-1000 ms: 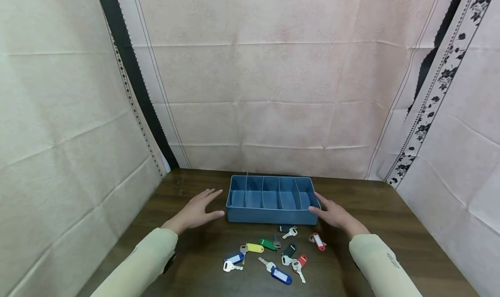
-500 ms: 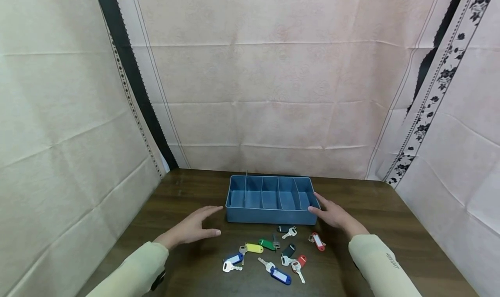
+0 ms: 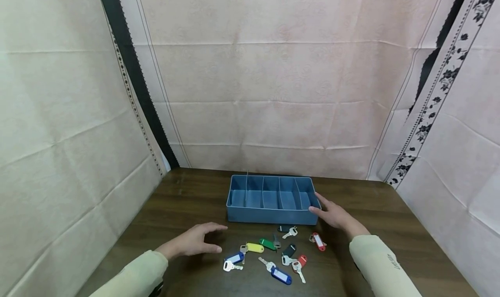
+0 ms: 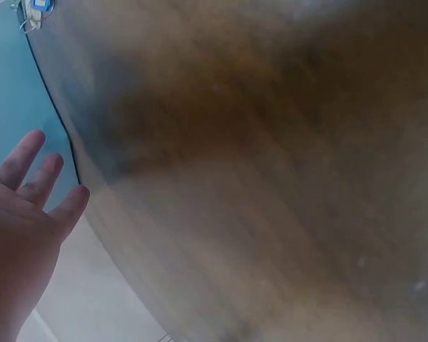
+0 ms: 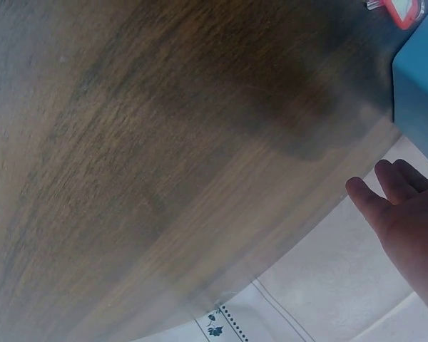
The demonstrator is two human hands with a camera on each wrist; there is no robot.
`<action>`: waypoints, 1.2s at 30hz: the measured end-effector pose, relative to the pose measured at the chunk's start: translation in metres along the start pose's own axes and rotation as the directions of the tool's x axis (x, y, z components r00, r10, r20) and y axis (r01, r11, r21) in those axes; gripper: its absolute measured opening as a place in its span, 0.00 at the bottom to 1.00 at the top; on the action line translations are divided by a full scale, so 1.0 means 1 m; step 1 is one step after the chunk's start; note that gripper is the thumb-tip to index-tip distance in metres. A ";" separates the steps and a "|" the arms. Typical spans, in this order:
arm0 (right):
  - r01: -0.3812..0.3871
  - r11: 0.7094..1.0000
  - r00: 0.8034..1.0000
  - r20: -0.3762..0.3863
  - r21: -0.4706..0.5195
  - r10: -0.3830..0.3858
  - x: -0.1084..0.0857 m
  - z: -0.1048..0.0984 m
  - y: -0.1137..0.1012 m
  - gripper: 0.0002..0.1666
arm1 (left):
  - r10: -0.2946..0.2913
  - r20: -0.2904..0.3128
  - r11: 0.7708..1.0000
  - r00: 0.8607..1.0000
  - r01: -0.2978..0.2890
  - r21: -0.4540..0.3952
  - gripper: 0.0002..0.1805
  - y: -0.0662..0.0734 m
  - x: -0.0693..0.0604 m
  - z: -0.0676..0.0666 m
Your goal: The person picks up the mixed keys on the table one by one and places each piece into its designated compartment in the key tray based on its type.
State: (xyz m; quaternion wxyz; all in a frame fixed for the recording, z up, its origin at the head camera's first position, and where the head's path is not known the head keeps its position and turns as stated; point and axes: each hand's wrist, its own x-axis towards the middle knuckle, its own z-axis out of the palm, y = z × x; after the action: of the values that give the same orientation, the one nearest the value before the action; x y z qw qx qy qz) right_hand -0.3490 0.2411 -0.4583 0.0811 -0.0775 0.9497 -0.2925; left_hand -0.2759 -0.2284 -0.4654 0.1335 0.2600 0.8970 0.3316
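A blue divided box (image 3: 271,215) stands on the table, its compartments facing up. At its right end is my right hand (image 3: 335,213), thumb at the front corner and fingers along the side wall, extended in the right wrist view. My left hand (image 3: 192,241) hovers with fingers extended and thumb apart, holding nothing, left of the keys. Nearest to it lie a blue-tagged key (image 3: 233,262) and a yellow-tagged key (image 3: 254,248). Farther right are a green key tag (image 3: 267,244), another blue key tag (image 3: 281,275), a dark key tag (image 3: 289,250) and a red-tagged key (image 3: 297,268).
Close to the box front lies a key (image 3: 290,232) with a dark tag. Another red key tag (image 3: 318,241) is near my right hand. The brown wooden table (image 3: 187,193) is bordered by pale cloth (image 3: 265,114) at the back and both sides.
My left hand has come down and back from beside the box's left end to the left of the keys. My right hand, the box and the keys stay where they were.
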 end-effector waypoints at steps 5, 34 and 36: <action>-0.005 1.000 1.000 0.001 0.019 0.005 0.000 0.001 0.000 0.50 | 0.016 0.005 1.000 1.000 -0.016 0.002 0.30 -0.002 -0.002 0.006; -0.005 0.973 1.000 -0.012 0.230 0.008 0.004 0.003 -0.005 0.50 | 0.074 0.047 0.989 0.996 -0.079 0.121 0.11 -0.003 0.001 0.024; -0.015 0.963 1.000 -0.008 0.268 0.018 0.004 0.003 -0.006 0.49 | 0.074 0.045 0.988 0.996 -0.079 0.134 0.09 -0.004 0.002 0.025</action>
State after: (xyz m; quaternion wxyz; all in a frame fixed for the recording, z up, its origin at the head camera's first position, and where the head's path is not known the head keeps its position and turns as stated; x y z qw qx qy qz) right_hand -0.3516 0.2337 -0.4577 0.0882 -0.0564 0.9025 -0.4177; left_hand -0.2687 -0.2169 -0.4868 0.1208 0.3093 0.9039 0.2696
